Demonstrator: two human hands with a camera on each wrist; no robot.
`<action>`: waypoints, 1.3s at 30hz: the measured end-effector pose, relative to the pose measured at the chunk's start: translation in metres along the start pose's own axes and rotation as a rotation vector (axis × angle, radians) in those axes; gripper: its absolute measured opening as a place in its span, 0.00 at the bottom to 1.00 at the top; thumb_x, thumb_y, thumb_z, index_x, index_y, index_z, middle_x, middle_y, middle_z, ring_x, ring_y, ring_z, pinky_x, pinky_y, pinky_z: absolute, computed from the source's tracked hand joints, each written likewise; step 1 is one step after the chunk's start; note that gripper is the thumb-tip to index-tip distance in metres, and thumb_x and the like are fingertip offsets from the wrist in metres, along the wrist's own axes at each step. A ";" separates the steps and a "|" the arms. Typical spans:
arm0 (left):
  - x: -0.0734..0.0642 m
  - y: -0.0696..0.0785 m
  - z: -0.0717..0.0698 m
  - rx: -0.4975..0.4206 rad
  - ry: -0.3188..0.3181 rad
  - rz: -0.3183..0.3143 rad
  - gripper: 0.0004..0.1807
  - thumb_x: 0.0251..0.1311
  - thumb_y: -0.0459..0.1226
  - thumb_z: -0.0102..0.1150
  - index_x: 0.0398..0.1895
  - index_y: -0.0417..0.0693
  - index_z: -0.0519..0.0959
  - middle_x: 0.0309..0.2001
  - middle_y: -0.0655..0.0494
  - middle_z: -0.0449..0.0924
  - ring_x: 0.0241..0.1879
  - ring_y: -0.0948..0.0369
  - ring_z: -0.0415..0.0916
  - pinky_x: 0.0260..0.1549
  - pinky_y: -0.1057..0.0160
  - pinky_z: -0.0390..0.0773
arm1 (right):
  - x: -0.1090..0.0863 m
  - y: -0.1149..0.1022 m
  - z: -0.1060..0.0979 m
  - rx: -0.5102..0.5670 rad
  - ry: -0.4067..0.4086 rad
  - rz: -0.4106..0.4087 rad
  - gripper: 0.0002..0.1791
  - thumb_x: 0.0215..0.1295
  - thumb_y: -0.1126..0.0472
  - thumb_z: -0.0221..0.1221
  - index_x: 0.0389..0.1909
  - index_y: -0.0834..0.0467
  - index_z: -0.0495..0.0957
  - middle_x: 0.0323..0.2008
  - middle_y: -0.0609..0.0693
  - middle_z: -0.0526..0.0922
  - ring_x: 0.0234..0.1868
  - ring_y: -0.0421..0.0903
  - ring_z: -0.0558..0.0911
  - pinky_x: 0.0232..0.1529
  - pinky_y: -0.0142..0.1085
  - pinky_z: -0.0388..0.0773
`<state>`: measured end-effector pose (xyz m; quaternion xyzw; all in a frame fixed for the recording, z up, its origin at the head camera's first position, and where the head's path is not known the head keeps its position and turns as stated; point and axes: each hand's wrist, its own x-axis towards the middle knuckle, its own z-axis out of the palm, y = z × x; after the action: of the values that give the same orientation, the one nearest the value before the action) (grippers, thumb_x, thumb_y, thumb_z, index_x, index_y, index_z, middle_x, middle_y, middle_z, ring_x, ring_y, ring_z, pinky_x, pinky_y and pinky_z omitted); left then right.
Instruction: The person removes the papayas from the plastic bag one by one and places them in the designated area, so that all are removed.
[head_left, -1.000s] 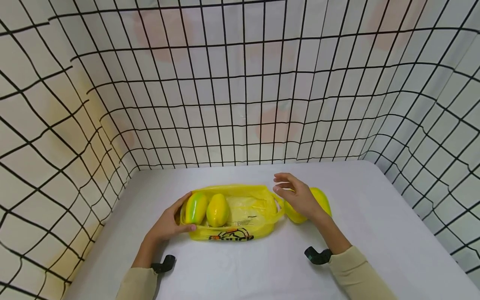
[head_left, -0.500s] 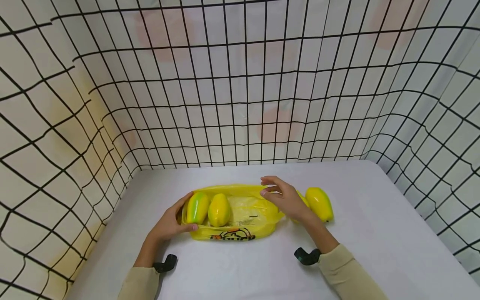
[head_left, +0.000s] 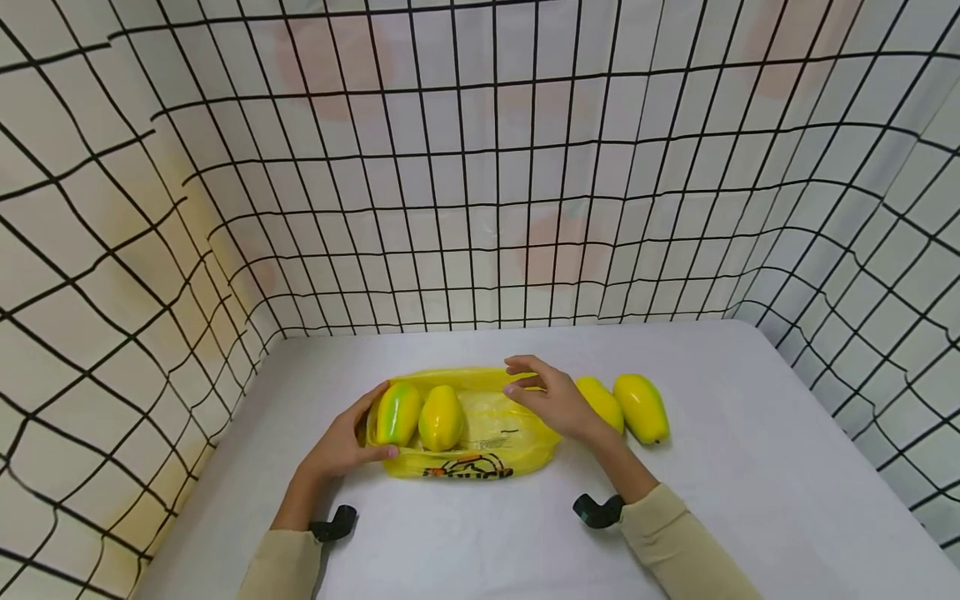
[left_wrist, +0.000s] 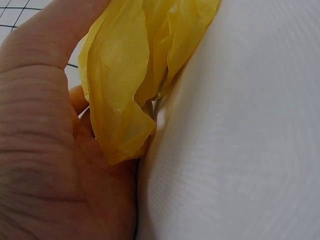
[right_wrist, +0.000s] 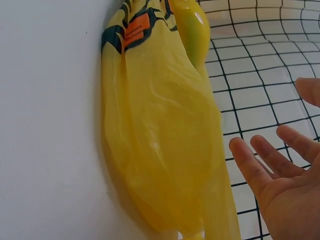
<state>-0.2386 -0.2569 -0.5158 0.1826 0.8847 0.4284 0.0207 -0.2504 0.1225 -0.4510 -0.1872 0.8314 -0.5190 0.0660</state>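
A yellow plastic bag [head_left: 525, 454] with dark printing lies on the table, its opening spread wide. Two mangoes sit inside at its left end: a green-striped mango [head_left: 399, 414] and a plain yellow mango [head_left: 442, 418]. My left hand [head_left: 337, 446] grips the bag's left end, thumb over the front rim and fingers behind. In the left wrist view crumpled yellow plastic [left_wrist: 120, 85] lies between thumb and palm. Over the bag's right part hovers my right hand [head_left: 555, 402], fingers spread and nothing in them; the right wrist view shows its fingertips [right_wrist: 242, 150] apart from the plastic.
Two more mangoes lie right of the bag: one mango [head_left: 597, 400] partly behind the right hand, and another mango [head_left: 641, 408] beside it. White cloth covers the table [head_left: 465, 533]. A black wire grid [head_left: 495, 208] stands round the back and sides.
My right hand has moved left from above the loose mangoes to over the bag's right part, uncovering both mangoes more. The left hand keeps its grip on the bag.
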 end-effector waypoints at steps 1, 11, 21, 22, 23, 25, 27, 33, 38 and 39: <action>0.000 0.000 0.000 0.000 0.001 0.001 0.58 0.44 0.53 0.75 0.76 0.70 0.49 0.75 0.59 0.54 0.72 0.52 0.55 0.70 0.39 0.54 | 0.001 0.000 0.002 -0.001 -0.008 0.000 0.30 0.65 0.36 0.56 0.66 0.39 0.66 0.65 0.47 0.72 0.62 0.47 0.75 0.59 0.47 0.77; 0.000 0.000 -0.001 -0.020 0.002 0.011 0.58 0.43 0.49 0.76 0.76 0.70 0.50 0.74 0.61 0.55 0.72 0.53 0.56 0.70 0.38 0.55 | 0.007 -0.008 0.024 -0.017 -0.045 0.029 0.33 0.64 0.37 0.56 0.68 0.44 0.66 0.65 0.44 0.71 0.61 0.47 0.76 0.60 0.48 0.75; -0.005 0.030 -0.007 -0.026 -0.012 0.008 0.57 0.46 0.43 0.75 0.77 0.50 0.51 0.75 0.49 0.55 0.72 0.46 0.55 0.69 0.36 0.54 | 0.012 -0.004 0.043 -0.021 -0.087 0.040 0.37 0.62 0.32 0.55 0.69 0.44 0.65 0.66 0.44 0.70 0.61 0.45 0.75 0.57 0.46 0.78; -0.006 0.032 -0.008 -0.026 -0.014 0.010 0.56 0.46 0.43 0.75 0.77 0.49 0.51 0.75 0.48 0.55 0.72 0.46 0.55 0.69 0.36 0.55 | 0.013 -0.003 0.045 -0.016 -0.094 0.031 0.37 0.63 0.33 0.55 0.69 0.46 0.64 0.67 0.45 0.70 0.61 0.46 0.75 0.57 0.46 0.78; -0.006 0.032 -0.008 -0.026 -0.014 0.012 0.56 0.46 0.43 0.75 0.77 0.49 0.51 0.75 0.48 0.55 0.72 0.46 0.56 0.69 0.36 0.55 | 0.014 -0.002 0.047 -0.013 -0.100 0.026 0.38 0.63 0.33 0.55 0.70 0.47 0.64 0.67 0.47 0.70 0.61 0.46 0.76 0.57 0.46 0.78; -0.006 0.027 -0.006 -0.026 -0.008 0.014 0.57 0.46 0.43 0.75 0.77 0.50 0.51 0.75 0.49 0.55 0.72 0.46 0.56 0.69 0.36 0.55 | 0.015 -0.002 0.051 -0.012 -0.108 0.017 0.38 0.64 0.34 0.54 0.70 0.48 0.63 0.68 0.48 0.69 0.60 0.46 0.76 0.56 0.45 0.78; -0.004 0.018 -0.004 -0.024 0.000 0.014 0.57 0.45 0.43 0.75 0.77 0.53 0.50 0.75 0.51 0.55 0.72 0.46 0.55 0.69 0.36 0.54 | 0.016 -0.002 0.055 -0.010 -0.114 0.013 0.38 0.64 0.34 0.55 0.70 0.48 0.63 0.68 0.48 0.69 0.60 0.46 0.76 0.55 0.45 0.79; 0.000 0.001 -0.001 -0.025 0.005 0.008 0.58 0.43 0.49 0.76 0.76 0.67 0.50 0.75 0.60 0.55 0.72 0.52 0.56 0.69 0.37 0.56 | 0.019 -0.008 0.065 -0.013 -0.132 0.024 0.39 0.64 0.34 0.55 0.71 0.49 0.62 0.69 0.47 0.67 0.59 0.47 0.77 0.54 0.43 0.80; 0.000 0.003 -0.001 -0.019 0.001 0.000 0.58 0.42 0.53 0.76 0.76 0.72 0.50 0.74 0.63 0.56 0.71 0.54 0.58 0.69 0.38 0.58 | 0.022 -0.010 0.073 -0.036 -0.139 0.056 0.42 0.62 0.31 0.55 0.72 0.47 0.60 0.70 0.46 0.65 0.59 0.46 0.77 0.54 0.42 0.80; 0.000 0.003 -0.001 -0.011 0.002 -0.004 0.58 0.42 0.54 0.75 0.76 0.72 0.49 0.74 0.63 0.56 0.71 0.54 0.58 0.69 0.38 0.58 | 0.022 -0.011 0.075 -0.037 -0.140 0.064 0.42 0.62 0.31 0.55 0.72 0.47 0.60 0.70 0.45 0.65 0.59 0.46 0.77 0.53 0.42 0.80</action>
<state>-0.2377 -0.2556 -0.5129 0.1803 0.8827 0.4333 0.0219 -0.2456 0.0471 -0.4736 -0.1973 0.8398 -0.4869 0.1369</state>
